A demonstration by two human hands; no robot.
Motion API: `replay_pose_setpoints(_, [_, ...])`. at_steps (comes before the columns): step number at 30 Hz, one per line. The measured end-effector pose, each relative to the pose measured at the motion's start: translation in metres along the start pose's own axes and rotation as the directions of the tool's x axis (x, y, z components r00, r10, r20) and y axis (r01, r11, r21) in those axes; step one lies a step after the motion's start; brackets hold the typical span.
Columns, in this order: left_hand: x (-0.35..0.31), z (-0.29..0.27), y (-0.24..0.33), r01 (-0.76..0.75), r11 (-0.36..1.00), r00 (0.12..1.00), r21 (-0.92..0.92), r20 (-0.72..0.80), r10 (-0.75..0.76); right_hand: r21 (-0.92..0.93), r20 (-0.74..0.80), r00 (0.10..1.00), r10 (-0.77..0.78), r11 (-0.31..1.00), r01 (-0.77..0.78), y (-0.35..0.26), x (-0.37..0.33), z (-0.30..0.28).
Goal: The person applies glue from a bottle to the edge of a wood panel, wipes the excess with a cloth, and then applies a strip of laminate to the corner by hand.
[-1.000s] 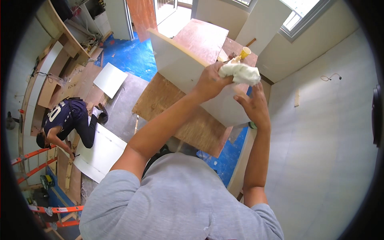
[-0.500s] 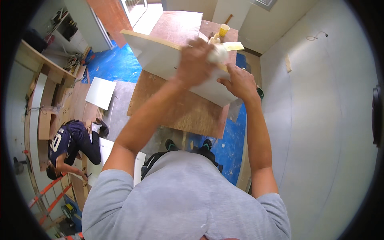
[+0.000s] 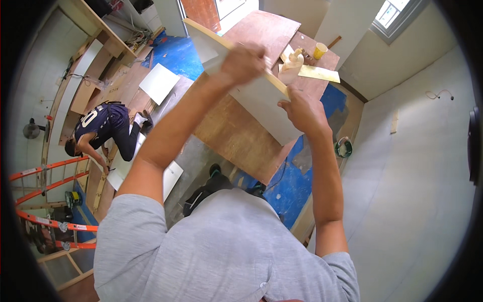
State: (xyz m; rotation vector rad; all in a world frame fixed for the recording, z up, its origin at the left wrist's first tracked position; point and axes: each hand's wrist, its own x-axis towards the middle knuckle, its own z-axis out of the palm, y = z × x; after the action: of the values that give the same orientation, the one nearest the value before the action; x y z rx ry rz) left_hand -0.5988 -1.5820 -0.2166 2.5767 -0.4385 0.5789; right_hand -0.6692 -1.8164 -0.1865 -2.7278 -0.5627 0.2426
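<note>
white panel (image 3: 261, 110) stood on edge; remaining work unclear. right hand (image 3: 304, 111) clasps its top edge; left hand (image 3: 243, 64) blurred alongside, grip can't tell.

To your right rises a broad, pale grey-white wall (image 3: 417, 166) bearing a thin loose wire (image 3: 438, 94) and a short strip of light wood (image 3: 394, 122). Beyond it, daylight enters through a grey-framed window (image 3: 393, 22) in a beige wall (image 3: 417, 53). Ahead of you, a bright opening (image 3: 231, 7) glares beside a reddish-brown wooden panel (image 3: 201, 14). Patchy blue covering (image 3: 294, 190) lies over parts of your grey floor (image 3: 198, 157); an orange-railed ladder (image 3: 50, 167) shows at your left.
</note>
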Motion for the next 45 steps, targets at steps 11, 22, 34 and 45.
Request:
replay_pose_setpoints(11, [-0.033, -0.002, 0.061, 0.086, 0.996, 0.996, 0.028, -0.040, -0.085, 0.036, -0.069, 0.994, -0.089, 0.995, 0.091, 0.010, 0.003, 0.017])
replay_pose_setpoints(22, [-0.038, -0.014, 0.045, 0.093, 0.996, 0.996, -0.004, 0.015, -0.093, 0.013, -0.006, 0.994, -0.105, 0.994, 0.105, 0.005, -0.001, 0.017])
replay_pose_setpoints(34, [-0.035, -0.026, 0.010, 0.208, 0.977, 0.966, -0.051, 0.167, -0.197, 0.017, -0.027, 0.993, -0.114, 0.993, 0.114, 0.002, 0.003, 0.015])
replay_pose_setpoints(45, [-0.013, -0.063, -0.063, 0.290, 0.928, 0.952, 0.233, 0.023, -0.304, 0.012, 0.000, 0.994, -0.113, 0.994, 0.113, -0.004, -0.005, 0.016])
